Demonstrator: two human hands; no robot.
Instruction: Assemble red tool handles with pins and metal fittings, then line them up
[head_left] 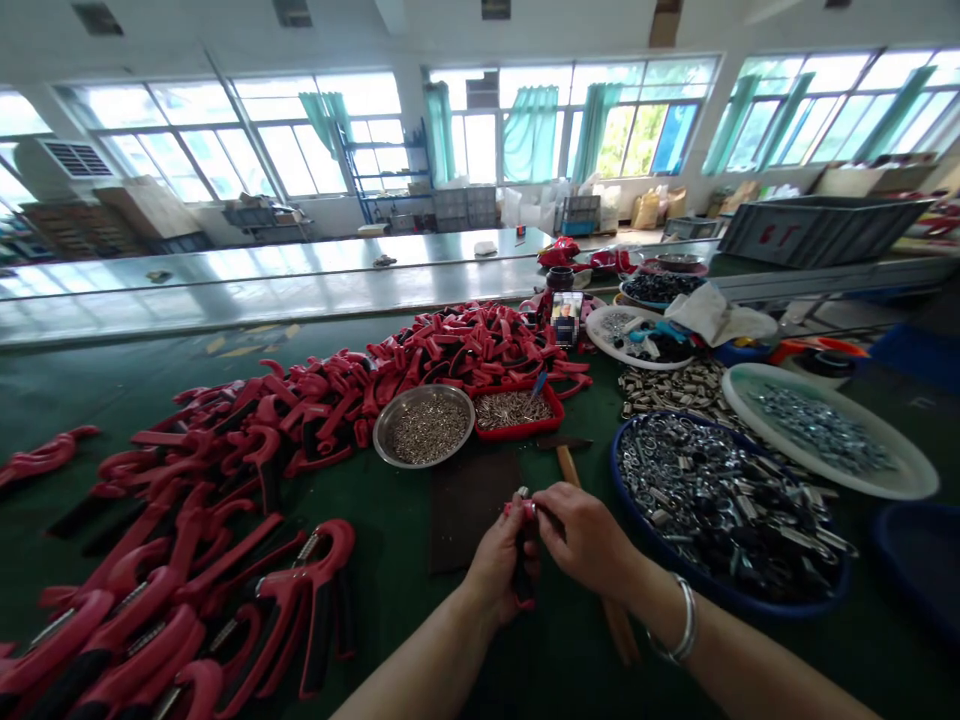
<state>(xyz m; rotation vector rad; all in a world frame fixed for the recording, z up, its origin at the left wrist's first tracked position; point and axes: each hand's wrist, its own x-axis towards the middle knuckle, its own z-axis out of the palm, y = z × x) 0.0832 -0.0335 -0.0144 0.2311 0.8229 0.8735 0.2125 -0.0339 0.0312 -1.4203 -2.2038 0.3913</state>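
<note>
My left hand (pixel 487 562) is wrapped round a red-and-black handle piece (pixel 523 572), held upright above the green table. A small shiny metal part (pixel 523 492) shows at its top end. My right hand (pixel 589 530) is closed in a pinch against that end; whatever lies between its fingertips is too small to make out. Beneath and beyond the hands lies a dark brown mat (pixel 461 500). A hammer (pixel 568 464) with a wooden handle rests to the right, partly covered by my right hand and forearm.
A steel bowl (pixel 381 448) of small metal pieces and a red tray (pixel 517 430) of pins stand ahead. Red handles and clamps (pixel 300 400) are heaped left. At right are a blue basin (pixel 626 520) of metal parts and a white tray (pixel 911 475) of small fittings.
</note>
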